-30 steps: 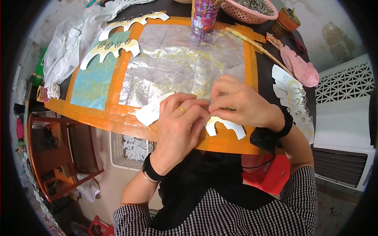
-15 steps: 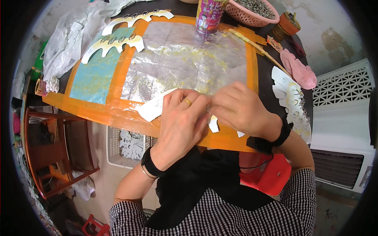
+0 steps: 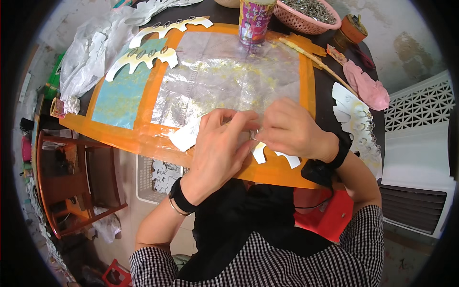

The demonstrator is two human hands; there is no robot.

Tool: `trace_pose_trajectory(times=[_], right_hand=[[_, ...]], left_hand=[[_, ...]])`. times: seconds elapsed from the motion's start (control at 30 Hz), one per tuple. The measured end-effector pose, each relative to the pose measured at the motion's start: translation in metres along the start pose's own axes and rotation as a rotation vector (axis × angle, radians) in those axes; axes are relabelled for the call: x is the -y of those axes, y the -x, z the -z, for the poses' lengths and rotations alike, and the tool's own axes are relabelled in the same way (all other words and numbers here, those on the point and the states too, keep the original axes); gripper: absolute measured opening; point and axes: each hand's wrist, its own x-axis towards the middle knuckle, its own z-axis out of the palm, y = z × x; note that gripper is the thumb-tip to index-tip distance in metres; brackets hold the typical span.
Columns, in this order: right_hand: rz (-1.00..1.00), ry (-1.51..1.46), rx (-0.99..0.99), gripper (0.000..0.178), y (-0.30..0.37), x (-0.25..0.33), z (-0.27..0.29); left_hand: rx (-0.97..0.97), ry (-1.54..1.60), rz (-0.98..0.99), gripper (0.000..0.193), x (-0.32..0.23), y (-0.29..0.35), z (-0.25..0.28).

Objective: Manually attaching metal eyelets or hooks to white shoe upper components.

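My left hand [image 3: 219, 143] lies over a white scalloped cut-out piece [image 3: 185, 136], with its thumb and fingers bent around the middle. Close beside it, my right hand [image 3: 294, 130] pinches a small metal ring [image 3: 254, 135] against the piece, where the two sets of fingertips meet. The hands hide much of the cut-out; its toothed end shows below the right fingers. Two similar scalloped pieces, the nearer one [image 3: 143, 61] with yellowish smears, rest at the far left with metal rings along their edges. A layered pile of such pieces [image 3: 355, 117] lies at the right.
The work mat [image 3: 275, 74], edged in orange tape, covers the table. At the back are a purple cup [image 3: 253, 21], a pink basket [image 3: 334, 24] of small metal parts and a yellow-smeared stick [image 3: 313, 58]. A pink cloth [image 3: 366, 88] lies right, plastic bags [image 3: 88, 57] left.
My right hand has shifted slightly, and more of the toothed white edge shows below it. My left fingers have opened out a little. The whole view has tilted slightly.
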Motion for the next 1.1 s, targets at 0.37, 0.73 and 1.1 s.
trace_pose_trajectory(times=[0.37, 0.73, 1.1], right_hand=[[0.117, 0.138, 0.082, 0.025, 0.0, 0.012, 0.008], [-0.482, -0.542, 0.191, 0.028, 0.008, 0.001, 0.02], [-0.404, -0.453, 0.311, 0.017, -0.022, -0.006, 0.025]], left_hand=[[-0.093, 0.0, -0.034, 0.017, 0.008, 0.007, -0.007], [-0.082, -0.013, -0.065, 0.014, 0.01, 0.008, -0.009], [-0.079, 0.04, -0.02, 0.015, 0.011, 0.009, -0.008]])
